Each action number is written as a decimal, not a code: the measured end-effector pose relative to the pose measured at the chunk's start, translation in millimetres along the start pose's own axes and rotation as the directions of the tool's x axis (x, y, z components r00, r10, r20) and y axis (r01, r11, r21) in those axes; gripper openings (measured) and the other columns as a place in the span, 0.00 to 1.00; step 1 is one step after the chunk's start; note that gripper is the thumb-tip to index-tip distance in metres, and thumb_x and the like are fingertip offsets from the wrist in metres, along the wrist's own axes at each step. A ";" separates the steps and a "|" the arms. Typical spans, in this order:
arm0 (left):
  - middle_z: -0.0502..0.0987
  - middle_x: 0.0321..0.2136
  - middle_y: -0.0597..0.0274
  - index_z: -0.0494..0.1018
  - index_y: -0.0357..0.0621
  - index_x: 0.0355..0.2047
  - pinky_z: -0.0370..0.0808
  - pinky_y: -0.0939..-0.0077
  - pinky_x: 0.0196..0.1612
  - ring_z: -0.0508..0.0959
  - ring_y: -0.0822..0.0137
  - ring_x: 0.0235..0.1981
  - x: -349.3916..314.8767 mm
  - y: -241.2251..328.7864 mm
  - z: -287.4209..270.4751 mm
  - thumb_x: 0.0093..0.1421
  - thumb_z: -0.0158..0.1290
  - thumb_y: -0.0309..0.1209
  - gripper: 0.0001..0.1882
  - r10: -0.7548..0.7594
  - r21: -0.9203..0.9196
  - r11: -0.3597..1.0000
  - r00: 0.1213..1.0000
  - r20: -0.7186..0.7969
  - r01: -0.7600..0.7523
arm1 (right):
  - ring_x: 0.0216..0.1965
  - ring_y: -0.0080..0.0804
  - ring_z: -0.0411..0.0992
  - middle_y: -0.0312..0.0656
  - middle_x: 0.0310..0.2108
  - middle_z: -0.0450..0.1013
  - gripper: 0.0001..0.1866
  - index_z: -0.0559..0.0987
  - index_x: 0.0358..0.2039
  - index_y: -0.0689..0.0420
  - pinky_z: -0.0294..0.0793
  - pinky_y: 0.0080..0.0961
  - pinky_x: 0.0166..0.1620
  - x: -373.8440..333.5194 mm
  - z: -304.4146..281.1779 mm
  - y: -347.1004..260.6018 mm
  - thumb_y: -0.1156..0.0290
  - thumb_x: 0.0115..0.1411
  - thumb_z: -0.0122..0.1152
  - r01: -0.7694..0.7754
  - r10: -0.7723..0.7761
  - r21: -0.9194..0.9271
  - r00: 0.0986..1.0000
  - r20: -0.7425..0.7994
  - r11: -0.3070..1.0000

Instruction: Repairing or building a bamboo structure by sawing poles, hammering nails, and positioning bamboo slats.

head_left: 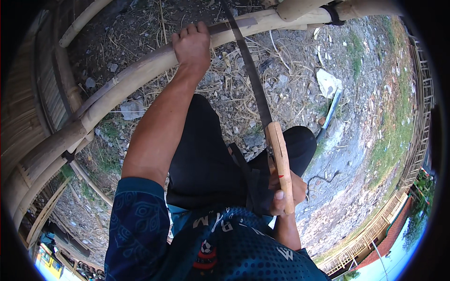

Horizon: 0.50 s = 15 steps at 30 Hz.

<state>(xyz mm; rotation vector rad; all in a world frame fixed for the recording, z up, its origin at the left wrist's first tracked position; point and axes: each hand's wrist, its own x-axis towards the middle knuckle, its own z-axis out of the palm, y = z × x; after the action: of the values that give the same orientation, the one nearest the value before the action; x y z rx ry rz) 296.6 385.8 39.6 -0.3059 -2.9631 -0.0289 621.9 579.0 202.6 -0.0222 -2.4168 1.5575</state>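
A long bamboo pole (136,77) crosses in front of me, curving in the view from lower left to upper right. My left hand (192,46) is closed over it near the top middle, fingers wrapped round its far side. In my right hand (286,192), close to my body, is the wooden handle (280,159) of a handsaw. The saw's long dark blade (253,77) points away from me and lies across the pole, to the right of my left hand. Its tip runs out of the picture at the top.
Rubble and dry straw cover the ground (225,117). A white stone (328,83) and a curved bluish strip (333,108) lie to the right. Woven bamboo panels (18,93) stand at the left, with a dark tie (333,15) on the pole's right end. A bamboo fence (398,196) lines the far right.
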 end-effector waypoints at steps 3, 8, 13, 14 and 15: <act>0.81 0.44 0.54 0.74 0.44 0.48 0.75 0.53 0.51 0.83 0.52 0.48 0.6 -1.3 3.5 0.44 0.76 0.33 0.32 -0.003 0.004 1.000 1.000 -0.016 0.003 | 0.16 0.37 0.71 0.42 0.17 0.71 0.18 0.76 0.22 0.63 0.68 0.30 0.22 -3.7 -0.5 0.5 0.62 0.62 0.60 0.004 -0.004 0.008 1.000 0.000 1.000; 0.81 0.44 0.54 0.74 0.43 0.49 0.75 0.53 0.51 0.83 0.52 0.48 0.3 -2.6 4.3 0.44 0.76 0.33 0.32 0.005 0.011 1.000 0.999 -0.035 -0.005 | 0.16 0.34 0.71 0.45 0.16 0.70 0.30 0.76 0.21 0.67 0.65 0.26 0.20 -15.2 -3.7 -5.9 0.49 0.68 0.53 0.017 -0.017 -0.065 1.000 -0.002 0.998; 0.81 0.44 0.53 0.74 0.44 0.48 0.75 0.54 0.51 0.84 0.53 0.47 -0.8 -1.6 0.9 0.44 0.75 0.32 0.31 0.001 -0.005 1.000 1.000 -0.004 -0.001 | 0.15 0.31 0.71 0.43 0.16 0.70 0.32 0.76 0.22 0.67 0.65 0.26 0.20 -23.7 -1.4 -15.5 0.48 0.68 0.50 -0.076 0.068 -0.143 0.996 -0.065 0.987; 0.82 0.44 0.54 0.74 0.43 0.49 0.75 0.54 0.51 0.84 0.52 0.47 -0.5 -0.8 1.0 0.44 0.75 0.31 0.31 0.000 0.004 1.000 1.000 -0.016 0.001 | 0.15 0.31 0.71 0.43 0.16 0.70 0.32 0.76 0.22 0.67 0.65 0.26 0.20 -23.6 -2.2 -16.9 0.48 0.68 0.50 -0.075 0.067 -0.142 0.996 -0.063 0.987; 0.82 0.44 0.54 0.75 0.43 0.49 0.75 0.54 0.50 0.84 0.52 0.47 -0.7 -0.8 1.2 0.44 0.75 0.31 0.31 -0.002 0.014 1.000 1.000 -0.028 0.003 | 0.15 0.31 0.71 0.43 0.16 0.70 0.32 0.76 0.22 0.66 0.65 0.26 0.20 -22.9 -3.3 -18.5 0.47 0.68 0.50 -0.076 0.072 -0.134 0.997 -0.033 0.988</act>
<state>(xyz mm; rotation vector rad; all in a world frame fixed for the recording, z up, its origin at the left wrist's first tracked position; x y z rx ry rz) 296.9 385.0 38.4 -0.2975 -2.9352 -0.0132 647.1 570.6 215.6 -0.1601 -2.5221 1.4102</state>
